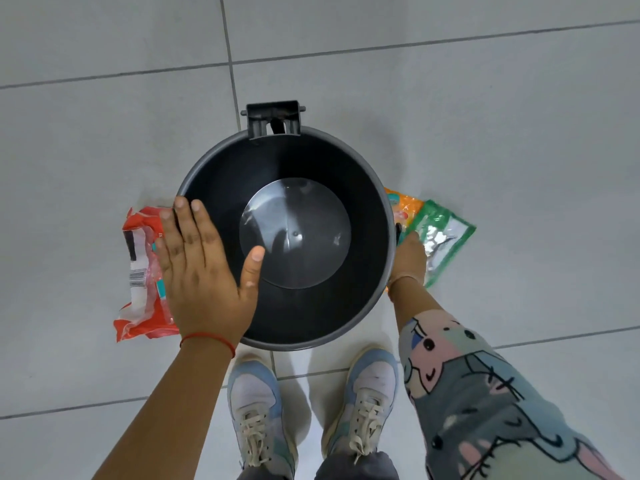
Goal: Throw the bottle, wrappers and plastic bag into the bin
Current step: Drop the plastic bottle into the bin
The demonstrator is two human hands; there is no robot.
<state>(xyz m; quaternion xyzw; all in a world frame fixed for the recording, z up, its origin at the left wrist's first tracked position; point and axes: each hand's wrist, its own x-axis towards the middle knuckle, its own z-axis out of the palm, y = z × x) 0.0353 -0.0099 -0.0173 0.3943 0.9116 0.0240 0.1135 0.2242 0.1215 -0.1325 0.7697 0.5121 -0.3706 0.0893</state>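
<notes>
My left hand (pixel 201 268) is spread flat and open, palm down, fingers together and thumb splayed, holding nothing; it hangs over the left edge of the bin (pixel 367 168), the thumb tip over the bin's interior and the fingertips over its rim. A red thread bracelet (pixel 207 338) circles that wrist. My right hand (pixel 410 256) reaches down beside the bin's right wall, its fingers at the edge of the green wrapper (pixel 441 237); the bin rim hides part of the hand and I cannot tell whether it is closed on the wrapper or only touching it.

The bin is round, dark grey, lid off or swung back, with a black hinge bracket (pixel 273 117) at its far side. Inside I see only the bare, shiny circular bottom, nothing in it.

The green wrapper lies on the floor just right of the bin, overlapping an orange wrapper (pixel 403 202) whose near part is hidden behind the bin wall. On the left, a crumpled red and white wrapper (pixel 142 271) with a barcode lies on the floor, touching or just beside the bin, partly covered by my left hand. I can make out no bottle or plastic bag for certain.

Below, my two pale blue and white sneakers (pixel 258 407) stand close to the bin, and a patterned sleeve (pixel 485 393) covers my right forearm. The floor (pixel 104 133) is light grey tile with dark grout lines
</notes>
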